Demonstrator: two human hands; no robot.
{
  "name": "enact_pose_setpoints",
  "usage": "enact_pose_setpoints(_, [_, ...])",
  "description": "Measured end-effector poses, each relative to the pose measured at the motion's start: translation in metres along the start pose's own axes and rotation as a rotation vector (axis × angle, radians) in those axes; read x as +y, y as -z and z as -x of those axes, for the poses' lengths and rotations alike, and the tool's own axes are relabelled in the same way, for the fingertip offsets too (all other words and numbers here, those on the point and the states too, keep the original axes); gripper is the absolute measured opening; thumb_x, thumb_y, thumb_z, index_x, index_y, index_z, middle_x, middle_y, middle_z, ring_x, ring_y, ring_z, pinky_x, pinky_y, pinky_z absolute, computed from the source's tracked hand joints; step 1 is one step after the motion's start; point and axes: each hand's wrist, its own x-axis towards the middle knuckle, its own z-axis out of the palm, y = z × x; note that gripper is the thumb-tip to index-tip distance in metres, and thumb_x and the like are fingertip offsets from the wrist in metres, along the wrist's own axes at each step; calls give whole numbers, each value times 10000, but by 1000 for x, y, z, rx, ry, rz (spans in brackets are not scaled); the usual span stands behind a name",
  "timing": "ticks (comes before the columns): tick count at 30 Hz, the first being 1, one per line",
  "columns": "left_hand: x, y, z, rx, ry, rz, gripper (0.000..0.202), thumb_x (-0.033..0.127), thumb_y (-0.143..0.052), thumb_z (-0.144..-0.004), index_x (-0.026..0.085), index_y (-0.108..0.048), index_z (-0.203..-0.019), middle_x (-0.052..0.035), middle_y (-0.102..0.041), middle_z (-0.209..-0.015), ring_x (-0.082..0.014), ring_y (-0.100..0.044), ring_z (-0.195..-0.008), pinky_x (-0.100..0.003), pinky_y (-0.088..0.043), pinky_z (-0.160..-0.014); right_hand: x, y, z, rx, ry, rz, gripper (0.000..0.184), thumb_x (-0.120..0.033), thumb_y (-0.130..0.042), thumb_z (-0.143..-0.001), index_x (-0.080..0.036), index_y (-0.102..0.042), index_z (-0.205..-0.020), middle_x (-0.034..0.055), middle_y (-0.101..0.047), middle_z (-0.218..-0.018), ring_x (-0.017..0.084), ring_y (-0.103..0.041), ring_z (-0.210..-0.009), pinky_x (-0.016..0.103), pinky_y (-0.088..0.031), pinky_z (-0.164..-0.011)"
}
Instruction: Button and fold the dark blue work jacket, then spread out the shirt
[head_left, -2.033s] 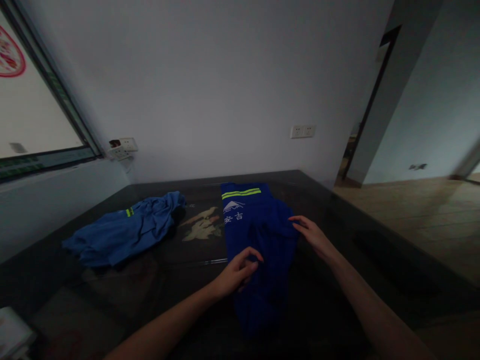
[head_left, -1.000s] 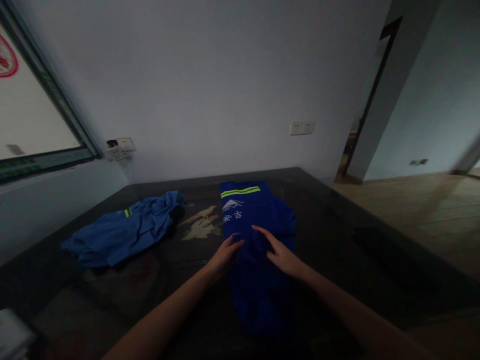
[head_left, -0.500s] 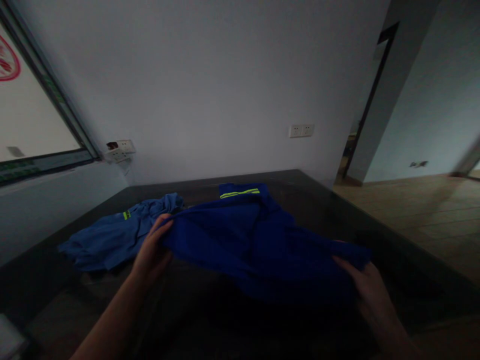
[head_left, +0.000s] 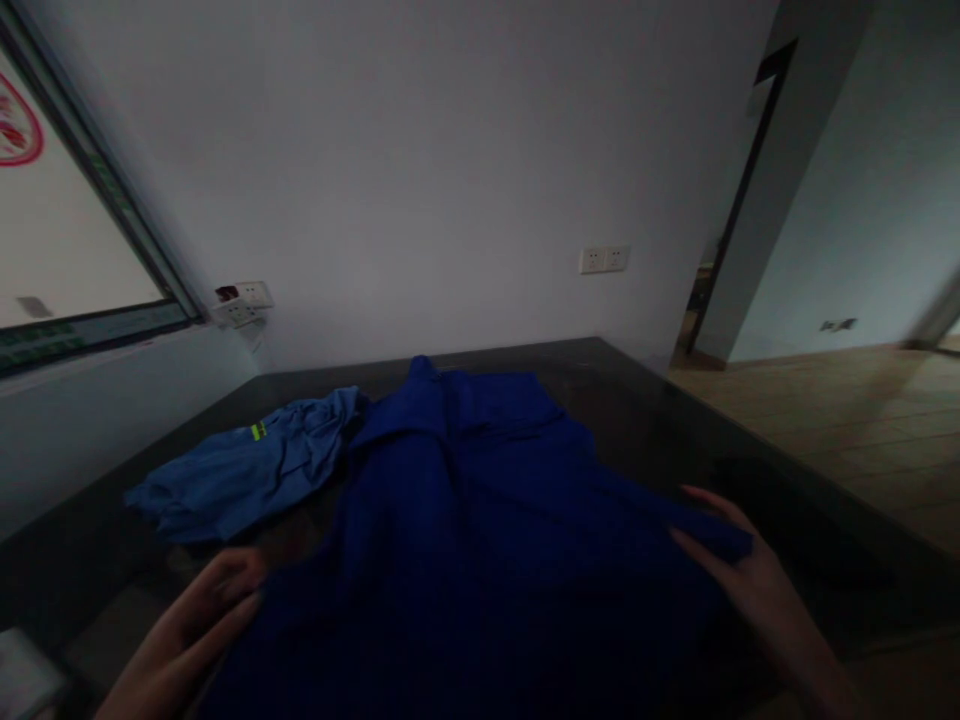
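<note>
A dark blue garment is spread wide over the dark table, reaching from the far edge toward me. My left hand holds its near left edge, fingers curled on the cloth and a little blurred. My right hand grips its right edge, with the cloth between thumb and fingers. A lighter blue garment with a small yellow-green stripe lies crumpled to the left, touching the dark one.
A white wall with sockets stands behind the table. A window and a power strip are at the left. An open doorway and tiled floor lie to the right. Something white sits at the near left corner.
The garment lay folded narrow with its logo up; my hands took it and pulled it open sideways. It now covers the table's middle, logo and stripes hidden.
</note>
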Motion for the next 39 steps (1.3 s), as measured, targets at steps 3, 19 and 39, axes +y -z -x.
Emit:
enact_pose_setpoints(3, [47, -22, -29, -79, -103, -56, 368, 551, -654, -670, 253, -616, -882, -11, -676, -802, -224, -656, -750, -280, -549, -609, -3, 0, -4, 73, 118, 64, 618, -541, -669, -632, -230, -558, -1154, 67, -637, -973, 250, -640, -869, 369, -540, -742])
enact_pose_setpoints(19, [79, -186, -73, -499, -698, -521, 395, 291, -531, -860, 259, -503, -1253, -89, -437, -1397, -272, -329, -1337, -546, -223, -1103, -54, -107, -57, -678, 740, 462, 378, -420, -501, -880, -258, -589, -1211, 84, -497, -1358, 239, -428, -1270, 442, -341, -1059])
enact_pose_setpoints(39, [45, -195, -90, -736, -725, -422, 435, 341, -447, -920, 269, -418, -1348, -58, -351, -1473, -197, -317, -1355, -397, -290, -1116, 3, -97, -77, -779, 513, 795, 638, -654, -418, -836, -367, -349, -1401, 81, -261, -1508, 371, -198, -1369, 596, -239, -1048])
